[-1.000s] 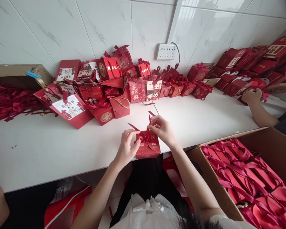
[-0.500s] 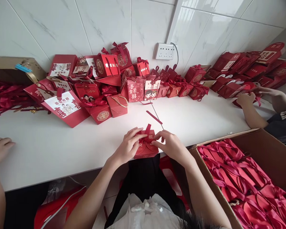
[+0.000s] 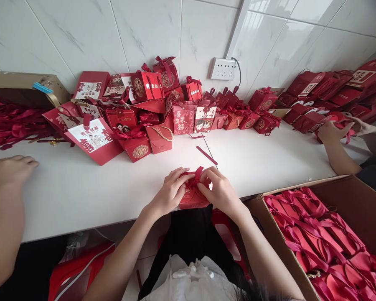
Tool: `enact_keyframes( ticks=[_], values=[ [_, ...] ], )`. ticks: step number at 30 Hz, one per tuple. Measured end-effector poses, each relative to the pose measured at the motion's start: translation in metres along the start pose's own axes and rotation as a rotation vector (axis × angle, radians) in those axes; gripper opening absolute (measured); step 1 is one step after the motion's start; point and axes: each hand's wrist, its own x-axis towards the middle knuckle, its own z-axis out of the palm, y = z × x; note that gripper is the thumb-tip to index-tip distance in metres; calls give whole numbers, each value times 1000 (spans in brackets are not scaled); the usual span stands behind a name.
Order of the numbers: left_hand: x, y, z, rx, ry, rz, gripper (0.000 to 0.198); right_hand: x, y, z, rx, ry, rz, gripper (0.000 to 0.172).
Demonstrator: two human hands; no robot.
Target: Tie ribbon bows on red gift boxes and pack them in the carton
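Note:
A small red gift box (image 3: 192, 203) with gold lettering lies at the table's front edge, right before me. Across its top runs a dark red ribbon (image 3: 198, 172) with an end sticking up. My left hand (image 3: 169, 189) rests along the box's left side, its fingers closed on the ribbon at the middle. From the right, my right hand (image 3: 222, 187) pinches the same ribbon, fingertips close to those of the left. The fingers partly hide the knot or loop between them.
Red gift boxes and bags (image 3: 141, 148) line the wall. A red strip (image 3: 207, 155) lies beyond my hands. At right stands a carton (image 3: 354, 209) of ribboned boxes. One co-worker's hands (image 3: 335, 129) handle a red item; another person's hand (image 3: 14, 169) rests at left.
My right hand has moved in over the box and closer to the left, still on the ribbon. The person's hand at left has come further into view. The whole view has shifted slightly.

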Motion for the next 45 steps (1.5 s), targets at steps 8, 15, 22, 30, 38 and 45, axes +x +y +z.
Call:
enact_keyframes(
  ticks=[8, 15, 22, 30, 38, 45],
  values=[
    [4, 4, -5, 41, -120, -6, 44, -3, 9, -8, -73, -58, 63, 16],
    [4, 3, -3, 30, -112, -22, 41, -7, 16, -15, -82, 22, -85, 8],
    [4, 2, -2, 29, -120, -22, 42, -8, 21, -15, 85, -60, -9, 5],
    [3, 2, -3, 34, -90, -6, 41, -3, 12, -6, 136, -50, -12, 4],
    [3, 3, -3, 24, -101, -13, 41, -8, 13, -12, 96, -122, -140, 10],
    [2, 2, -2, 13, -101, -17, 43, -6, 5, 5, 4, 35, 116, 8]
  ],
)
